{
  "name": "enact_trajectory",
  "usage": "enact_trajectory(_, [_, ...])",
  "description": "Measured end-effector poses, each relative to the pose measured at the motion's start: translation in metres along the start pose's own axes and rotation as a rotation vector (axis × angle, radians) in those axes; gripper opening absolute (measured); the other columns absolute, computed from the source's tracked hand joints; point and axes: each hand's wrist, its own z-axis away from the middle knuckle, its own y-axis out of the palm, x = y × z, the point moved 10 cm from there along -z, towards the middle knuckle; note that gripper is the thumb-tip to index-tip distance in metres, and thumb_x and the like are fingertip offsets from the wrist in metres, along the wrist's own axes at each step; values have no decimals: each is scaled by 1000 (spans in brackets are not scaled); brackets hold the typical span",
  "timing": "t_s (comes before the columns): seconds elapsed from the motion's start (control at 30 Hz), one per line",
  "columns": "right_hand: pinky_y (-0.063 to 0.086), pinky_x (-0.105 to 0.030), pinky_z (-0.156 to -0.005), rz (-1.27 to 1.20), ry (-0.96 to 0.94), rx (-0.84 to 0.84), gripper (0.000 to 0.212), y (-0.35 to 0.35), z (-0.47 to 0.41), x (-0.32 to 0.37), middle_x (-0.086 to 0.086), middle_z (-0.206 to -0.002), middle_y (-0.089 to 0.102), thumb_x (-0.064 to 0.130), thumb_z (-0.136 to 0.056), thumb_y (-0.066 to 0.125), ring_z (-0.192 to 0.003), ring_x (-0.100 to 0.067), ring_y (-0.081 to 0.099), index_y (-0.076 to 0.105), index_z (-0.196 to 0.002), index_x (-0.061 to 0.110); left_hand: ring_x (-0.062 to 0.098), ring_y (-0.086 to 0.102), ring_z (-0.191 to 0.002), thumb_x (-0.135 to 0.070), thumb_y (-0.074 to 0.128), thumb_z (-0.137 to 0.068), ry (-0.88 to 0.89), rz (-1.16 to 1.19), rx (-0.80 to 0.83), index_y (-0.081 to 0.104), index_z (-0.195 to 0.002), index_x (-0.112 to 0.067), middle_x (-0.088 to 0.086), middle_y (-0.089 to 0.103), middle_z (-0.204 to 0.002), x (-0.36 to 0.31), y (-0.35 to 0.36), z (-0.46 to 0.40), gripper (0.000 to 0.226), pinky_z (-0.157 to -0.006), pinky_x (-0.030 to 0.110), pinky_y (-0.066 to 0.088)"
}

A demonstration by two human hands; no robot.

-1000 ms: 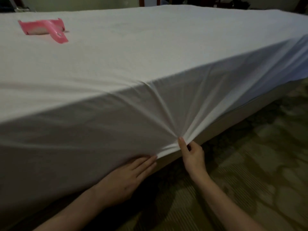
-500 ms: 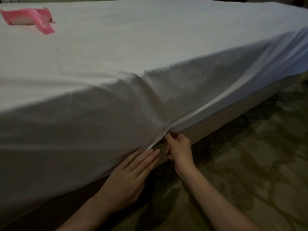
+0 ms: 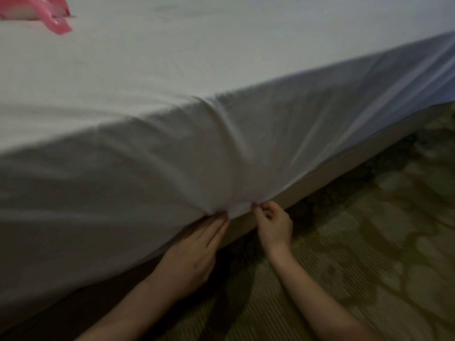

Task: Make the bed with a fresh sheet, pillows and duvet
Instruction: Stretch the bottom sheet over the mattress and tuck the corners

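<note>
A white sheet (image 3: 221, 77) covers the mattress top and hangs down its near side, creased toward its lower edge. My left hand (image 3: 194, 257) lies flat with straight fingers, its fingertips pressing the sheet's hem in under the mattress against the bed base (image 3: 344, 166). Just to the right, my right hand (image 3: 273, 222) has curled fingers and pinches the sheet's lower edge at the same spot. No pillows or duvet are in view.
A pink plastic object (image 3: 49, 16) lies on the sheet at the far left of the bed top. Patterned green carpet (image 3: 357, 254) spreads out to the right of the bed and under my forearms.
The taut pulled folds have slackened as my right hand carried the sheet's edge down and left to the base. My left hand slid right, its fingertips now under the hem.
</note>
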Motion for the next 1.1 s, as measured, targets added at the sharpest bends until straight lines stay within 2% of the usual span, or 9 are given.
enact_trajectory(0.07, [41,-28,-69,102,-186,-77,10,-3,11,18,3,-87,56,26,-90,62,-80,-15,54,58,-84,19,28,54,-123,-19,37,-75,-37,1,-7,55,-130,4,18,52,-137,0,3,-2,61,-106,34,26])
enact_trajectory(0.27, [30,-45,-105,793,-874,-60,50,18,35,49,-3,-126,56,19,-76,50,-119,-22,49,55,-126,13,37,57,-116,-18,33,-71,-149,-46,-40,53,-127,12,27,54,-131,-12,12,-12,66,-103,45,38])
enact_trajectory(0.47, [24,-54,-111,1064,-813,245,83,42,24,47,-1,-137,54,22,-53,73,-129,-20,50,54,-134,13,27,68,-85,-29,38,-77,-169,100,2,67,-111,-3,12,69,-106,-13,-11,-42,52,-65,34,57])
enact_trajectory(0.57, [29,-37,-111,679,-613,403,58,22,0,51,-7,-130,57,23,-69,56,-124,-20,49,59,-126,11,23,65,-95,-29,43,-85,67,246,-103,62,-117,-13,4,64,-115,-27,-65,-63,40,-72,34,57])
enact_trajectory(0.63, [41,-24,-92,338,-564,215,41,-23,-24,61,-9,-108,68,14,-73,47,-103,-20,60,68,-108,10,26,65,-93,-26,44,-88,285,180,-230,66,-107,-11,7,66,-105,-44,-125,-81,33,-72,36,56])
enact_trajectory(0.77, [46,-41,-91,510,-662,-109,44,-67,-47,57,0,-105,69,14,-71,42,-102,-23,62,70,-105,15,32,59,-107,-25,46,-85,413,-98,-471,64,-113,-10,12,66,-108,-49,-233,-135,37,-87,42,49])
enact_trajectory(0.93, [42,-36,-88,807,-717,-92,45,-33,-62,40,-1,-105,69,9,-56,60,-104,-30,58,72,-99,15,20,22,-143,-40,45,-96,274,-208,-207,39,-143,-21,6,37,-150,-14,-248,-233,51,-113,35,19])
enact_trajectory(1.0, [40,-25,-87,556,-657,-102,36,-45,-70,35,5,-101,66,6,-68,55,-103,-18,53,72,-98,14,15,16,-145,-55,41,-93,277,-32,-29,31,-147,-25,1,25,-156,-6,-223,-253,63,-112,23,13])
enact_trajectory(1.1, [39,-12,-78,-30,-166,-216,22,-79,-98,5,1,-99,61,-1,-90,53,-96,-14,55,67,-101,11,5,11,-145,-73,20,-75,266,82,-28,22,-148,-38,-18,16,-157,1,-207,-255,81,-112,19,7])
